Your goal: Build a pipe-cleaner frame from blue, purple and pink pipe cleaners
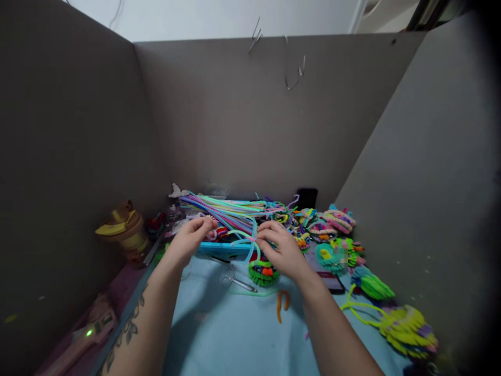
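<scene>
My left hand (192, 237) is pinched, fingertips together, on the end of a thin pipe cleaner near a heap of coloured pipe cleaners (230, 211). My right hand (282, 249) is closed in a pinch on a light blue pipe cleaner (250, 241) that bends down between the two hands. Just below my right hand lies a green woven craft piece (263, 273) with red and orange spots. A blue tray edge (223, 248) runs under the hands.
Small scissors (235, 280) and an orange pipe cleaner bit (282, 304) lie on the light blue mat (235, 334). Several finished woven pieces (336, 222) and a phone (331, 281) sit at right, a yellow-green piece (407, 326) nearer. A yellow-brown bottle (123, 230) stands left. Grey partition walls enclose the desk.
</scene>
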{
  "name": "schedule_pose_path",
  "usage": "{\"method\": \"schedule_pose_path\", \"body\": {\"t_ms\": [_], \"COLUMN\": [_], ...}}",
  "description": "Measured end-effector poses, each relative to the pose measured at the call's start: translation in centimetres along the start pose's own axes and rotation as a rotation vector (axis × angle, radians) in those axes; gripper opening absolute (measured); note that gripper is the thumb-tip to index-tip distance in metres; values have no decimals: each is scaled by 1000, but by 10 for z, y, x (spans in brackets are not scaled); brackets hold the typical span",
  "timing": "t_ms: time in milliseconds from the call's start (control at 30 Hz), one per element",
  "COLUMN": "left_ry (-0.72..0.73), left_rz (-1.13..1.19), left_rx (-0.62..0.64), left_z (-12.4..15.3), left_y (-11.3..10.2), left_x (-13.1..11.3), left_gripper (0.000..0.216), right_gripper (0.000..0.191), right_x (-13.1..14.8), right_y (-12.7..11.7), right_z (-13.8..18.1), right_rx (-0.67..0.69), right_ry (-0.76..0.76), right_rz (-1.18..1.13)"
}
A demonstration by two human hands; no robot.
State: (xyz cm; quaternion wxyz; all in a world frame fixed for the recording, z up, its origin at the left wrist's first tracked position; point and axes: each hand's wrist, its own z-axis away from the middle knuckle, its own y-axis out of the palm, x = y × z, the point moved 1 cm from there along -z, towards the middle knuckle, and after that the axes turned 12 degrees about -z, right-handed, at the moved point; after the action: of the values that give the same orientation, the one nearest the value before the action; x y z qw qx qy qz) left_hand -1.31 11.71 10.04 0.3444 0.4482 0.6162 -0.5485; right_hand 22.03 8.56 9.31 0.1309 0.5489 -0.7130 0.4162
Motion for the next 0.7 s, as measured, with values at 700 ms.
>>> {"method": "schedule_pose_path", "body": {"t_ms": [700], "left_ry": [-42], "left_rz": [252], "left_rx": [50], "left_z": [19], "left_y": [64], "left_x": [-9], "left_gripper": [32], "right_gripper": [17], "right_x": [7], "right_y": [36], "right_z": [2], "right_rx": [-149], "right_ry": [54], "right_rz": [34]}}
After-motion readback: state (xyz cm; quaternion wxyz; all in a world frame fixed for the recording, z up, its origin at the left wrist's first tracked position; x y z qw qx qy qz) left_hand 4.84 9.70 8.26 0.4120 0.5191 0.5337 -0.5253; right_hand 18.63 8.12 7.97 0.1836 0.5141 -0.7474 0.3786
